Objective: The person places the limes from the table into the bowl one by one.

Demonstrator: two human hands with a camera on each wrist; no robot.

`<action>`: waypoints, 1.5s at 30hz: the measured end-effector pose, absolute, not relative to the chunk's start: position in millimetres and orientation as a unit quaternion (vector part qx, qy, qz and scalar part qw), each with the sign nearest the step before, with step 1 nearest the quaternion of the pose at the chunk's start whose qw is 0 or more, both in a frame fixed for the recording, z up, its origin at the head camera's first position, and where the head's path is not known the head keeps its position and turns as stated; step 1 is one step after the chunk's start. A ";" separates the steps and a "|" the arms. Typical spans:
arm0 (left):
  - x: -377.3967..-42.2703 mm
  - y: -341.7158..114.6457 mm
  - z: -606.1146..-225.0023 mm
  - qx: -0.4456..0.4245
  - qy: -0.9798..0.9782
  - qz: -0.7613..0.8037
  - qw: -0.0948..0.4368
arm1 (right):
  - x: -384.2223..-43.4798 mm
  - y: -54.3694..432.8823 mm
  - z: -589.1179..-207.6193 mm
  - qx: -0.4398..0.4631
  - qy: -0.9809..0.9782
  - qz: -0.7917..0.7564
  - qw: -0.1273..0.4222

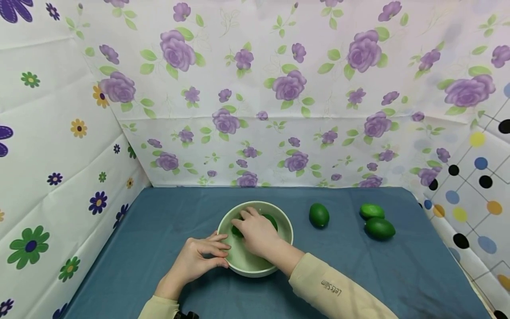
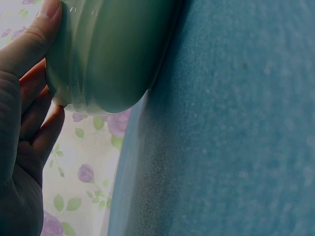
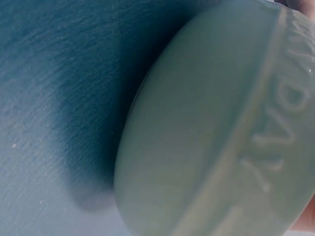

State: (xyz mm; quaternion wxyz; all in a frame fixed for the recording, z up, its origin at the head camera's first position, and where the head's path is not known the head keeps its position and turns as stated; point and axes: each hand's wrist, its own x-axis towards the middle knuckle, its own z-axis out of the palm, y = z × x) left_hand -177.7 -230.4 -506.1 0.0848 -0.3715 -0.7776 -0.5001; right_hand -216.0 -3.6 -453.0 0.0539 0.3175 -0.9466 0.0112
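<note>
A pale green bowl (image 1: 248, 265) stands on the blue cloth. My left hand (image 1: 200, 257) holds its left side, thumb and fingertips against the rim and outer wall; the left wrist view shows the thumb (image 2: 37, 34) there. Inside the bowl, my right hand (image 1: 259, 232) has its fingers curled over a green lime (image 1: 237, 231), largely covered by the hand. More green of a lime (image 1: 271, 220) shows at the far side of that hand. From the right wrist, the bowl's outer wall (image 3: 182, 128) with raised lettering blocks sight of the right fingers.
Right of the bowl lies a dark green lime (image 1: 319, 215). Farther right, a lighter green lime (image 1: 372, 211) sits close behind another dark one (image 1: 380, 228). Flowered sheets (image 1: 259, 93) hang behind and at the left of the blue-covered table (image 1: 175, 204); a dotted one (image 1: 478, 204) hangs at the right.
</note>
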 end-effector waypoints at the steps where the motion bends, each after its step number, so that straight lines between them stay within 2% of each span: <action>1: -177.5 -230.3 -506.0 -0.370 -0.778 -0.501 0.084 | -215.4 -3.8 -453.1 0.318 -0.946 0.012 0.054; 25: -177.3 -230.4 -507.4 -0.376 -0.775 -0.501 0.085 | -209.6 -0.3 -452.5 0.306 -0.951 0.041 0.025; 38: -178.8 -231.0 -507.0 -0.365 -0.781 -0.502 0.076 | -204.5 19.3 -437.2 0.283 -0.948 0.145 0.007; 45: -178.8 -231.3 -507.2 -0.369 -0.780 -0.499 0.083 | -205.0 36.7 -429.3 0.286 -0.922 0.261 0.014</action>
